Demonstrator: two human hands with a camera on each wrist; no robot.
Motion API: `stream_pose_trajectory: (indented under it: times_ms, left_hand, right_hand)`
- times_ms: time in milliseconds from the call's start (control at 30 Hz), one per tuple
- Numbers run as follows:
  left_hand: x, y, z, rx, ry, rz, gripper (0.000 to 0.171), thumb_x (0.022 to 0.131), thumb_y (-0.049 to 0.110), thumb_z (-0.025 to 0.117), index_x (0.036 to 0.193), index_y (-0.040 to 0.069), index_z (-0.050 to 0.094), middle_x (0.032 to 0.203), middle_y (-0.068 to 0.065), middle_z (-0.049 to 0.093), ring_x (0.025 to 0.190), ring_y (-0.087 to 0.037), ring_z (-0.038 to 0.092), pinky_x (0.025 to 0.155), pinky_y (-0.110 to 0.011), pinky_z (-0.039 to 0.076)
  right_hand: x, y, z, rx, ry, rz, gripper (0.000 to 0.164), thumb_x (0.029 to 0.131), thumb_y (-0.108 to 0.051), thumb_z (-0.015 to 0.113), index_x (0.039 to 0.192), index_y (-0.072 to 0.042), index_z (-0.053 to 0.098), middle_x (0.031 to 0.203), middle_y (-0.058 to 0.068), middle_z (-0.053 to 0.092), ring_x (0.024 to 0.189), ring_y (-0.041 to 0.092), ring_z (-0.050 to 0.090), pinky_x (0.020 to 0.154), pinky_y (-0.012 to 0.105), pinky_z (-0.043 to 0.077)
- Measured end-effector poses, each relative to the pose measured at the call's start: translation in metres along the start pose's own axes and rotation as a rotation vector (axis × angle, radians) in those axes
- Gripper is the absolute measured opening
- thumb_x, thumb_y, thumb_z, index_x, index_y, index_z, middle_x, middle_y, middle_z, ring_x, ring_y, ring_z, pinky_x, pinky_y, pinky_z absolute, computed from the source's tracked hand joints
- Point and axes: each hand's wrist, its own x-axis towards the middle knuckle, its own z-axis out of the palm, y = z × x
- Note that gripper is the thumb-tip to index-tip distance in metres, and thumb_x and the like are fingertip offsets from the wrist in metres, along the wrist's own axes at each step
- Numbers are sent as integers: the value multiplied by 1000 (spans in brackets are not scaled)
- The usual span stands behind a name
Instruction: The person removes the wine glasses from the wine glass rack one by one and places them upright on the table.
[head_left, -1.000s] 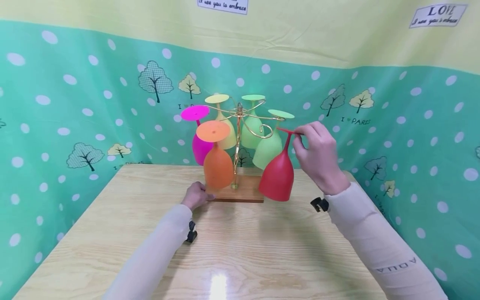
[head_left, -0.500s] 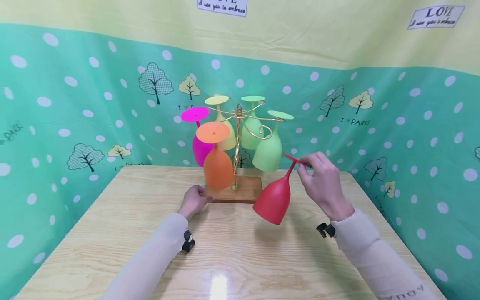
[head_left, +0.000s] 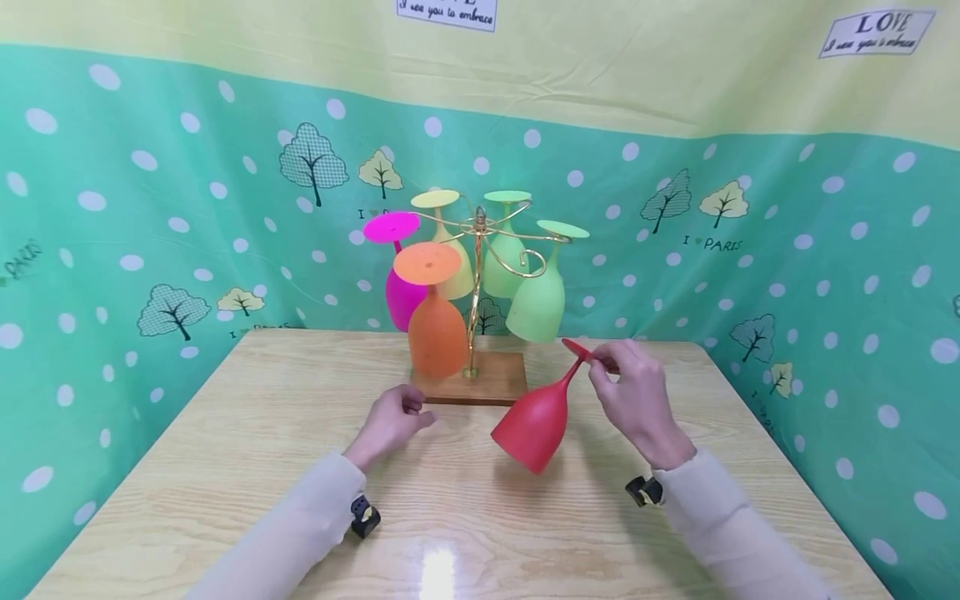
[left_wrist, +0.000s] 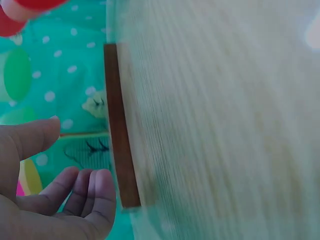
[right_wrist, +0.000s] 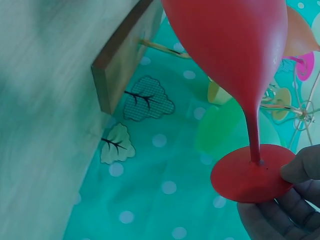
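My right hand [head_left: 636, 396] pinches the round foot of a red wine glass [head_left: 534, 425], which tilts bowl-down to the left above the table. In the right wrist view the thumb presses on the foot of the red glass [right_wrist: 252, 172], with fingers beneath. My left hand [head_left: 392, 423] hovers just in front of the rack's wooden base [head_left: 480, 385], its fingers loosely bent and holding nothing. The left wrist view shows a gap between those fingertips and the base [left_wrist: 121, 125]. On the gold wire rack [head_left: 476, 292], an orange glass [head_left: 437, 337] hangs upside down nearest me.
Also hanging on the rack are a magenta glass [head_left: 402, 292], a yellow glass [head_left: 455, 271] and two green glasses [head_left: 536, 304]. One curled wire arm [head_left: 534, 265] at the front right carries no glass. A patterned cloth [head_left: 225, 183] encloses the wooden table [head_left: 300, 383] behind and at both sides.
The red glass has come down from beside the rack's free arm, tilting more, with my right hand. My left hand has let go of the base and drawn back slightly toward me.
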Motion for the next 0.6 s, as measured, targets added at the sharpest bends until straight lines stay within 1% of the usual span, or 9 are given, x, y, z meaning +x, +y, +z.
stream_pose_trajectory:
  times_ms: [167, 333, 433, 533, 600]
  left_hand:
    - [-20, 4, 2, -33, -37, 8, 37, 81, 16, 75, 110, -2, 61, 99, -9, 62, 88, -20, 58, 78, -34, 52]
    - [-40, 8, 2, -64, -72, 50, 34, 80, 14, 77, 106, -3, 63, 92, -6, 63, 83, -17, 59, 74, -30, 53]
    - [-52, 11, 1, -78, -123, 85, 35, 80, 17, 77, 106, -3, 64, 91, -4, 64, 82, -16, 59, 74, -29, 52]
    - [-61, 14, 1, -99, -191, 119, 37, 81, 20, 76, 108, -2, 64, 92, -3, 64, 84, -17, 59, 75, -28, 52]
    - [-67, 18, 2, -129, -236, 144, 38, 81, 20, 75, 108, -3, 64, 93, -4, 64, 85, -17, 60, 76, -28, 52]
  right_hand:
    - [-8, -3, 5, 30, -23, 55, 7, 80, 4, 66, 85, -1, 67, 82, 10, 65, 71, 19, 62, 64, 37, 57]
    - [-14, -6, 11, 48, -38, 92, 8, 80, 4, 64, 84, -2, 67, 80, 11, 63, 70, 18, 62, 62, 35, 57]
    - [-18, -8, 14, 56, -54, 113, 7, 80, 3, 64, 84, -3, 66, 79, 9, 62, 70, 16, 62, 61, 32, 56]
    - [-20, -10, 18, 63, -63, 128, 7, 81, 2, 65, 85, -3, 66, 79, 8, 62, 70, 14, 61, 60, 30, 55]
    - [-22, -12, 20, 71, -64, 134, 8, 81, 3, 65, 85, -3, 66, 79, 7, 62, 70, 13, 61, 59, 28, 55]
